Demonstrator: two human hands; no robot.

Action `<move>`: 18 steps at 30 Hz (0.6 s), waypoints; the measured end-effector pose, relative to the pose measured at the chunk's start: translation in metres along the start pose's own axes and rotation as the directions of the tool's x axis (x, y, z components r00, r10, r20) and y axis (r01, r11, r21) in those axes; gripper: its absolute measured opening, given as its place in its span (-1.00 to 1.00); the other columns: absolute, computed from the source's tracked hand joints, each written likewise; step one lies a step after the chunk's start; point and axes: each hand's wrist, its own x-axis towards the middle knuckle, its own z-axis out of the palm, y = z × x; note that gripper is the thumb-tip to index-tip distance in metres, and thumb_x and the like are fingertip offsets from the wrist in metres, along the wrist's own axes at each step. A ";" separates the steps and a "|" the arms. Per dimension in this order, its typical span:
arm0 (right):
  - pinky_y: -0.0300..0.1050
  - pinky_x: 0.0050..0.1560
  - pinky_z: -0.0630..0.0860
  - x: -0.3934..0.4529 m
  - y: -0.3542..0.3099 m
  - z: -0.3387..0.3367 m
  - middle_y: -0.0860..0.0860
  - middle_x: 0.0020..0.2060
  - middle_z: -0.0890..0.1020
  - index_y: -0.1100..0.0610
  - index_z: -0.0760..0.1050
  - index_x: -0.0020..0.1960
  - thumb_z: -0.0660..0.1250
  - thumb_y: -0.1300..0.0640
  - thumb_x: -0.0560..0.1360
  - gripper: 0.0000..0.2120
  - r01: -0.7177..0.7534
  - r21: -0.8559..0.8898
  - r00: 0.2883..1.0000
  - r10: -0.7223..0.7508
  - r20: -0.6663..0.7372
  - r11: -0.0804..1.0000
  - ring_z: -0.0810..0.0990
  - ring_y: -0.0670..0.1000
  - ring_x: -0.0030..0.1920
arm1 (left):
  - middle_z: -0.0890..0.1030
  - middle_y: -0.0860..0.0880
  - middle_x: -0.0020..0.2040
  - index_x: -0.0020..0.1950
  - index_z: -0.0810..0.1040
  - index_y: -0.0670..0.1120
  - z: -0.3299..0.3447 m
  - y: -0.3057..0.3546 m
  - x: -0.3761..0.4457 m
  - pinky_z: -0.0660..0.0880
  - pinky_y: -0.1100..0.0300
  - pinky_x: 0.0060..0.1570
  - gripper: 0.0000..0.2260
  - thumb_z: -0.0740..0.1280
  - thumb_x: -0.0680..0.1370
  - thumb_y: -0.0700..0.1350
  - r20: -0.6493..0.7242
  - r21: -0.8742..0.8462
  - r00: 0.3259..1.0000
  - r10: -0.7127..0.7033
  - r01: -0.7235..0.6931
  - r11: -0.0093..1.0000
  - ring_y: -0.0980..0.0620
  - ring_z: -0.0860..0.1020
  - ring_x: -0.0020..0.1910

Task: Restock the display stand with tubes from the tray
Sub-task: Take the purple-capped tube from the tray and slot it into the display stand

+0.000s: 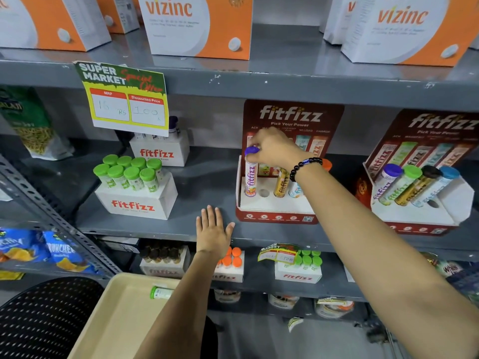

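A red fitfizz display stand (276, 212) sits on the grey middle shelf. My right hand (274, 150) grips the purple cap of a white tube (251, 177) standing upright in the stand's leftmost hole. An empty hole (263, 193) lies beside it, then a gold tube (282, 182) and a pale blue tube (295, 189). My left hand (213, 233) rests flat and open on the shelf front, left of the stand. A beige tray (119, 317) below holds a green-capped tube (160, 292), partly hidden by my left forearm.
A second fitfizz stand (420, 211) with several tubes is at the right. A white box of green-capped tubes (134, 187) stands at the left. A price sign (127, 99) hangs from the upper shelf. A black perforated chair (44, 320) sits under the tray.
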 end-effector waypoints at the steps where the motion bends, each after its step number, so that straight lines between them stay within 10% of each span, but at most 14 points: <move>1: -0.18 -0.19 0.36 0.001 0.000 0.001 0.04 -0.23 0.53 0.08 0.56 -0.20 0.36 0.08 0.40 -0.93 0.008 0.011 1.000 -0.008 -0.003 1.000 0.51 0.11 -0.17 | -0.14 -0.18 0.54 0.49 -0.19 -0.15 0.000 0.000 0.000 -0.20 -0.03 0.45 -0.41 -0.21 0.58 0.18 -0.002 -0.002 1.000 0.000 0.000 1.000 -0.17 -0.18 0.50; 18: -0.12 -0.10 0.46 -0.003 0.003 0.021 0.13 0.09 0.59 0.13 0.58 0.13 0.36 0.10 0.43 -0.71 -0.036 0.103 0.999 0.034 0.016 0.994 0.54 0.10 -0.01 | -0.14 -0.17 0.54 0.49 -0.20 -0.13 0.000 0.000 -0.001 -0.20 -0.03 0.45 -0.40 -0.22 0.57 0.20 -0.006 -0.001 1.000 -0.003 0.003 1.000 -0.17 -0.18 0.50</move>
